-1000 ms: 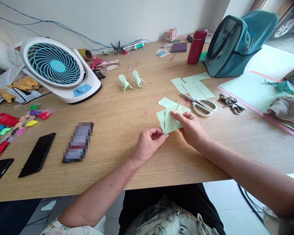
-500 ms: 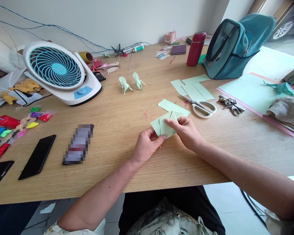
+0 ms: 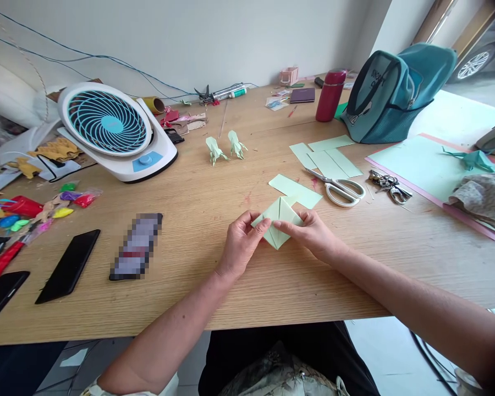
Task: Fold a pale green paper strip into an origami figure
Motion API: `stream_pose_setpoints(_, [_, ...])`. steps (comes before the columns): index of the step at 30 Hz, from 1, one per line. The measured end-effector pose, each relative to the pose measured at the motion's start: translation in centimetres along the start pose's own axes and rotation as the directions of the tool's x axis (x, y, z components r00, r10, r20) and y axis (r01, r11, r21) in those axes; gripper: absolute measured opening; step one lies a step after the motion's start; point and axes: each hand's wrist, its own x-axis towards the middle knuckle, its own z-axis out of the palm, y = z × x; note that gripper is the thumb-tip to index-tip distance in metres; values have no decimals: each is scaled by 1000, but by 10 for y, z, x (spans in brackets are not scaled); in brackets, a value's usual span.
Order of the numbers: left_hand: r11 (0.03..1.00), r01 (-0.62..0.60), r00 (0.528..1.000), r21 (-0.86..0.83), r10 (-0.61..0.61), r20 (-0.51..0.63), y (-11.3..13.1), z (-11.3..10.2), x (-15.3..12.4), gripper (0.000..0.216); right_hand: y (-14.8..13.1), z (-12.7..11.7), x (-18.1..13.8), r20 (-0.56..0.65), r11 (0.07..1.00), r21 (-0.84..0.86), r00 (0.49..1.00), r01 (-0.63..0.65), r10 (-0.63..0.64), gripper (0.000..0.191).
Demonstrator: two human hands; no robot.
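A pale green folded paper [image 3: 278,235], diamond-shaped with creases meeting near its middle, is held just above the table's near side. My left hand [image 3: 243,239] pinches its left corner, thumb on top. At the right corner my right hand [image 3: 315,234] grips it the same way, with the thumb lying across the face; the fingers beneath are partly hidden. Just beyond lies a strip of green paper [image 3: 301,190]. White-handled scissors [image 3: 342,190] rest to the right of it, below several cut paper pieces [image 3: 332,159]. Two folded paper figures [image 3: 226,147] stand farther back.
On the left are a white fan [image 3: 144,143], a phone with a blurred screen [image 3: 136,247], a black phone [image 3: 68,267] and balloons [image 3: 70,201]. Keys [image 3: 390,184], a red bottle [image 3: 331,96], a teal backpack [image 3: 388,99] and large paper sheets [image 3: 421,159] lie right.
The folded paper has turned in my hands, so one corner now points toward me. My left thumb has moved up toward its middle. The camera view has shifted slightly.
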Motion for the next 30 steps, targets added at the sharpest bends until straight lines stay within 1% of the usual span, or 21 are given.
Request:
stream_pose_setpoints(2, [995,-64,998,79,64,4,4,-3,1,32,0,-1,-1,79,995,-96,997,-11,18,37])
stream_pose_setpoints(5, [962,-151,988,227,151,17,9,-5,-1,38,0,0,-4,169,982,-187,985,22,10,33])
stream_pose_setpoints(8, [908,-228,972,351,231,33,10,-3,-3,41,-1,0,-6,185,971,-237,983,26,19,33])
stream_pose_setpoints(11, [871,-260,960,418,278,17,8,-2,-2,43,-2,1,-6,189,969,-248,981,15,33,34])
stream_pose_setpoints(14, [878,-241,965,413,262,5,5,-2,-1,44,-2,2,-6,193,971,-239,980,5,43,36])
stream_pose_setpoints(17, [887,-222,973,405,231,26,5,-3,0,45,-2,2,-6,202,968,-251,978,5,47,36])
stream_pose_setpoints(21, [855,-257,962,449,269,39,9,-5,1,43,-3,3,-9,247,951,-307,968,29,51,32])
stream_pose_setpoints(23, [866,-254,964,430,260,47,8,-5,2,43,-4,3,-9,263,954,-298,963,20,62,30])
stream_pose_setpoints(27, [912,-204,978,357,205,35,6,-4,4,44,-4,1,-9,282,964,-266,955,-10,88,29])
stream_pose_setpoints(29, [897,-217,975,384,221,35,6,-4,4,44,-2,0,-8,290,969,-244,952,-23,96,29])
stream_pose_setpoints(30, [876,-237,969,421,244,38,7,-4,4,44,-2,0,-8,292,972,-234,951,-30,99,29])
